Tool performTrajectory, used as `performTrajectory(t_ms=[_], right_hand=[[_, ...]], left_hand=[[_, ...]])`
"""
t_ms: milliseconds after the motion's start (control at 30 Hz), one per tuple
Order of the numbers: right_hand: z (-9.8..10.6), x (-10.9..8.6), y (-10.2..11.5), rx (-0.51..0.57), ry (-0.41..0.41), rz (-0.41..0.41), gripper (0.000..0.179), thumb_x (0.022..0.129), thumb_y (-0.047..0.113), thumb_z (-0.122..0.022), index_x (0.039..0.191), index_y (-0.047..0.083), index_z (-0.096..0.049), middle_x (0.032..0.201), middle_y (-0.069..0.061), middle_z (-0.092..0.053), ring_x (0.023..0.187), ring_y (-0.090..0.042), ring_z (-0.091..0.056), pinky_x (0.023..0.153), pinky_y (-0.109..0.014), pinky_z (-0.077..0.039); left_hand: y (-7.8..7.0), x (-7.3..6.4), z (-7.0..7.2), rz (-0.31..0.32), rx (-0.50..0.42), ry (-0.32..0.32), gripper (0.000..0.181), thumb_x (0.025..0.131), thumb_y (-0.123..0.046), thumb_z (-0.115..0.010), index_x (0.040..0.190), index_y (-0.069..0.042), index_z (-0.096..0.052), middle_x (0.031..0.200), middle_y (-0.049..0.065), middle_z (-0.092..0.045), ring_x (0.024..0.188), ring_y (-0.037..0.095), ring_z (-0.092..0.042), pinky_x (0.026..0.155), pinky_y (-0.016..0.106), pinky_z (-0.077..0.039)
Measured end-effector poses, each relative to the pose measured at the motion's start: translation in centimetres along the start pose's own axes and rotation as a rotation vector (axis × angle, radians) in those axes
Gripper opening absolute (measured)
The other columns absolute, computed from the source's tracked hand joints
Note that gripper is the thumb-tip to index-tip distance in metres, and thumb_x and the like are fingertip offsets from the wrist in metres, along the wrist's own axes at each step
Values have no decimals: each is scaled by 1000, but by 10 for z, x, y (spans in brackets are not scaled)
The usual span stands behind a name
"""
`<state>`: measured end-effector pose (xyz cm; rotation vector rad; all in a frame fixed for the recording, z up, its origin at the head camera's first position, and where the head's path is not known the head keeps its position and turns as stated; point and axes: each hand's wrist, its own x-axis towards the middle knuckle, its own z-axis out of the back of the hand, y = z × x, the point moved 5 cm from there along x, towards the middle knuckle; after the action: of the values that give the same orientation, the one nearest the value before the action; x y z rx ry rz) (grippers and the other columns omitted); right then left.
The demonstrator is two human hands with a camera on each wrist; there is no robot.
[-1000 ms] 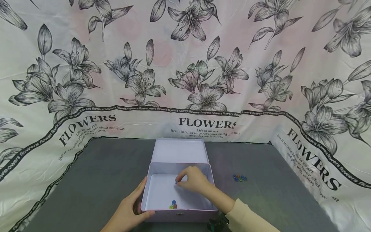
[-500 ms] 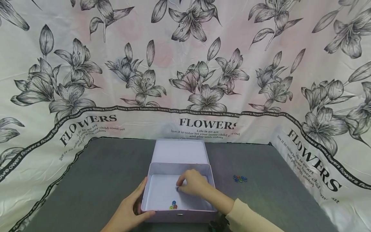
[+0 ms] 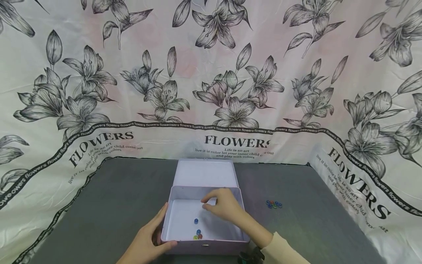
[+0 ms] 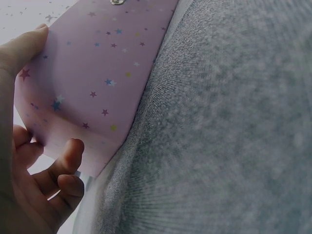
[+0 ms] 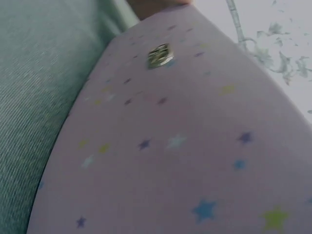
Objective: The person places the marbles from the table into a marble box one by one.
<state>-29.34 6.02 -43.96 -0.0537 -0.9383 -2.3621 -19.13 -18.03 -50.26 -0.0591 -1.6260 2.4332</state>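
Observation:
A lilac metal box [image 3: 227,248] with a star print stands with its white-lined lid [image 3: 206,174] tipped back. My left hand [image 3: 146,234] grips its front left corner, the thumb along the front wall; the left wrist view shows the fingers at the side [image 4: 63,180]. Over the box floor hovers my right hand [image 3: 224,205], thumb and forefinger apart, nothing visible between them. Below it a blue marble [image 3: 196,221] lies on the white floor. Nearer the front wall, another blue marble [image 3: 198,232] touches a yellow-green marble [image 3: 195,237] and a reddish marble [image 3: 200,237].
Several mostly blue glass marbles [image 3: 274,204] lie in a cluster on the grey cloth [image 3: 290,227], right of the box. A metal clasp [image 5: 160,55] sticks out from the front wall. Behind the table hangs a flower-printed curtain [image 3: 237,73].
My right hand dipped toward the box floor, let go of a blue marble and rose with its fingers parted. The marble now lies in the box. My left hand has kept its grip.

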Motion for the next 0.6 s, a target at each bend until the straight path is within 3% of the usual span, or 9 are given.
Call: performTrajectory(t_ms=[167, 300, 367, 467, 533, 600], right_hand=[[12, -8, -2, 115, -73, -17, 11, 91, 9, -83, 102, 7, -85, 106, -6, -81, 40, 2, -31, 42, -19, -32], [23, -19, -10, 163, -144, -55, 10, 91, 11, -84, 101, 13, -85, 107, -3, -81, 40, 2, -33, 42, -19, -33], [29, -25, -15, 180, -178, -69, 10, 91, 13, -85, 100, 16, -86, 107, -2, -81, 40, 2, -34, 41, -20, -32], [39, -34, -21, 212, -228, -80, 12, 90, 14, -86, 101, 18, -86, 98, -1, -81, 40, 2, -35, 42, -21, -32], [47, -39, -25, 237, -259, -80, 13, 90, 14, -86, 103, 15, -85, 79, 0, -77, 39, 2, -34, 41, -21, -31], [56, -43, -29, 242, -292, -87, 14, 90, 12, -86, 104, 13, -85, 60, 1, -65, 40, 3, -32, 42, -20, -30]], left_hand=[[-1, 0, 1, -21, 21, -4, 106, 89, -28, -89, 171, -22, -22, 175, 11, -24, 106, 13, -64, 83, 23, -56], [1, 0, 1, -5, 84, -24, 107, 87, -34, -90, 171, -24, -24, 174, 8, -28, 91, 8, -61, 77, 22, -53], [2, 1, 0, 2, 83, -24, 108, 86, -34, -91, 171, -24, -24, 174, 6, -28, 98, 8, -62, 80, 21, -53], [2, 1, 0, 7, 54, -18, 109, 86, -32, -91, 171, -24, -23, 174, 3, -27, 111, 13, -64, 86, 19, -54], [2, 1, 0, -3, 34, -15, 110, 86, -30, -91, 171, -23, -23, 175, 4, -24, 120, 16, -61, 91, 20, -54], [2, 1, 0, -10, 31, -9, 109, 87, -30, -90, 171, -21, -22, 175, 6, -24, 115, 17, -63, 88, 21, -55]])
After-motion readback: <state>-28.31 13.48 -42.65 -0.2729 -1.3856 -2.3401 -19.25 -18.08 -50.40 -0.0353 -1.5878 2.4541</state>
